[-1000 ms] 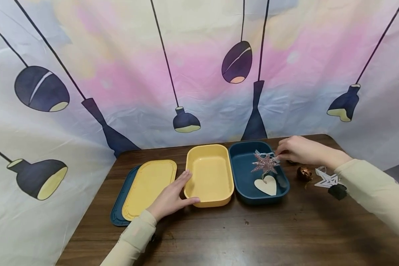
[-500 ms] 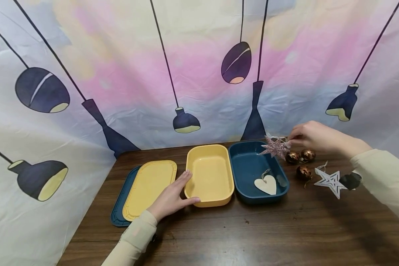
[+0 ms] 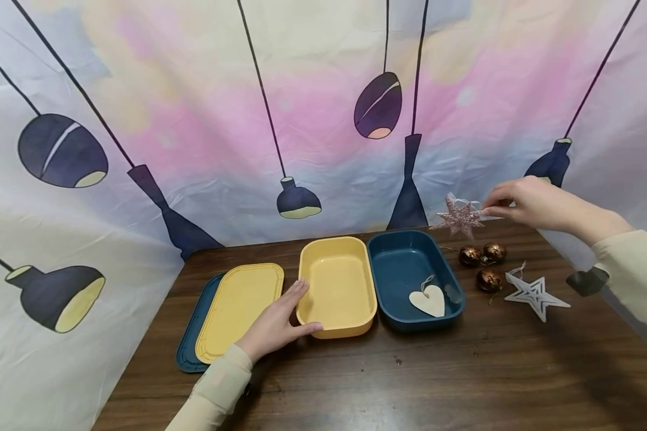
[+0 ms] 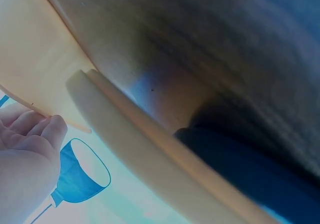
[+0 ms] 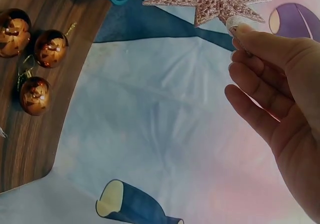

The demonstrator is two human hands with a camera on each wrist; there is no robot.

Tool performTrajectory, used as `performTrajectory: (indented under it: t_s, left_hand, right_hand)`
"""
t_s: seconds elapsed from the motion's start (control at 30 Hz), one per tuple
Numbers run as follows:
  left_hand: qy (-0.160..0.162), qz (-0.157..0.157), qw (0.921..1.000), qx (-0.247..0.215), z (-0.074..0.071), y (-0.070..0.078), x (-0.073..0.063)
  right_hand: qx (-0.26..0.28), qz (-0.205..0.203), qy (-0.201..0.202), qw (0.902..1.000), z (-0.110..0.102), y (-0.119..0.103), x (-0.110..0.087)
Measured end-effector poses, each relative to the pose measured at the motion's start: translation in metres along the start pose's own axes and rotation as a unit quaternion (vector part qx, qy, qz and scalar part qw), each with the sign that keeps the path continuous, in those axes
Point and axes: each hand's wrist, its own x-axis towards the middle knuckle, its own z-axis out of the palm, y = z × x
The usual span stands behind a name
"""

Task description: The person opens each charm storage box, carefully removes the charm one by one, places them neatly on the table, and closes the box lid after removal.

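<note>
A pink glittery star ornament [image 3: 460,218] hangs in the air above the table's back edge, pinched at one point by my right hand [image 3: 544,206]. In the right wrist view, thumb and fingertips grip the tip of the star [image 5: 212,2]. My left hand [image 3: 277,320] rests against the left side of the yellow box [image 3: 338,332], its fingers straight along the wall and thumb at the front corner. Touching that box on the right is a dark blue box [image 3: 404,254], with a wooden heart ornament [image 3: 430,300] lying inside.
Several ornaments lie right of the blue box: shiny brown baubles [image 3: 487,280] and a white star [image 3: 536,296]. At left, a yellow lid [image 3: 242,305] overlaps a blue lid [image 3: 191,353]. A printed cloth [image 3: 205,120] hangs behind the wooden table [image 3: 356,389].
My right hand has lifted the pink star up and to the right, out from over the blue box. My left hand stays on the yellow box.
</note>
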Motion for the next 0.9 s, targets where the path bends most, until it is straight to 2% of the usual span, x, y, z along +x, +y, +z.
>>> performTrajectory:
  t_s: [0.13,0.33,0.67,0.9]
  left_hand:
    - [0.009,0.01,0.9999,0.011,0.0,-0.003,-0.001]
    - [0.011,0.013,0.9998,0.01,0.0,-0.002,-0.001]
    - [-0.003,-0.001,1.0,0.002,0.005,-0.002,-0.004]
    - [0.001,0.0,1.0,0.005,0.0,-0.001,0.0]
  right_hand:
    - [0.004,0.024,-0.002,0.9997,-0.005,0.0,-0.001]
    - [-0.003,0.035,0.006,0.9994,-0.01,0.005,-0.008]
    - [-0.001,0.048,0.002,0.9989,-0.014,0.015,-0.024]
    - [-0.013,0.105,-0.008,0.9943,-0.026,0.023,-0.036]
